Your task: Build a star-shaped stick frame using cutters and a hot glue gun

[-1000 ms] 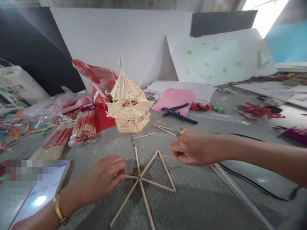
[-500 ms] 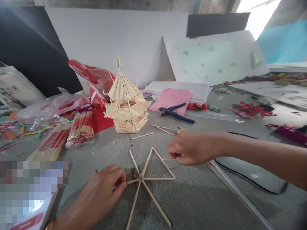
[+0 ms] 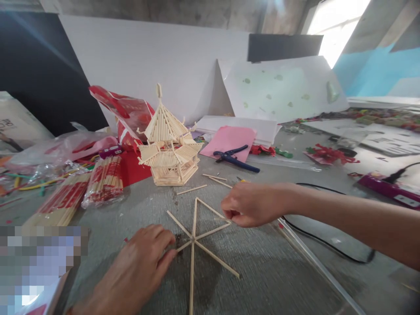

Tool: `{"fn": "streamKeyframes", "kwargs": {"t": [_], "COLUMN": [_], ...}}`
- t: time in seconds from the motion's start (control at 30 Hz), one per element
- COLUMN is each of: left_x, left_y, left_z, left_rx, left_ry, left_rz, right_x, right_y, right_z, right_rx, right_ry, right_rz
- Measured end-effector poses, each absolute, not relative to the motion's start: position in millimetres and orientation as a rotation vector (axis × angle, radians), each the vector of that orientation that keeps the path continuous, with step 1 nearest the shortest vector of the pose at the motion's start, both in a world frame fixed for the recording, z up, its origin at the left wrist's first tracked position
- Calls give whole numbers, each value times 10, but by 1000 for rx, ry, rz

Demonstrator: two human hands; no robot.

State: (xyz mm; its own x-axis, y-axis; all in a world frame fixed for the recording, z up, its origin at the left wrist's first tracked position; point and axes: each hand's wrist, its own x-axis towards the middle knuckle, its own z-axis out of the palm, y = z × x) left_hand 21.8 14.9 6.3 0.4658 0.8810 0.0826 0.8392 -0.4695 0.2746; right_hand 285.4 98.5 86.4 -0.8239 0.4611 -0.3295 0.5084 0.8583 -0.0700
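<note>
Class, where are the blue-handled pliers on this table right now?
The blue-handled pliers lie centre-back on the table, partly on the pink paper, right of the stick pavilion model.

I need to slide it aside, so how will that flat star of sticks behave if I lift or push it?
The stick star is probably very light: thin sticks only. It looks fragile, since the spokes meet at one small centre joint that may flex or snap. Lying flat on the table, it shouldn't roll; pushed from one spoke, as the left hand touches now, it would likely pivot.

A grey desk (image 3: pixel 278 280) fills the foreground; white boards (image 3: pixel 157 65) lean at twelve o'clock, a bright window (image 3: pixel 337 30) at two o'clock.
</note>
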Motion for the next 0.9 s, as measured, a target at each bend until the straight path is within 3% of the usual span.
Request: {"fn": "streamKeyframes", "kwargs": {"t": [0.4,0.7,0.9], "left_x": [286,692,665], "left_y": [361,421,394], "left_z": [401,494,369], "left_rx": [2483,2354,2356], "left_ry": [1544,1377,1426], "left_rz": [616,716,649], "right_x": [2631,2409,2504], "right_y": [1074,1003,974], "right_z": [973,1000,738], "right_rx": [655,522,575], "right_ry": [2790,2845,2864], "right_rz": [-24,-229,-299]}}
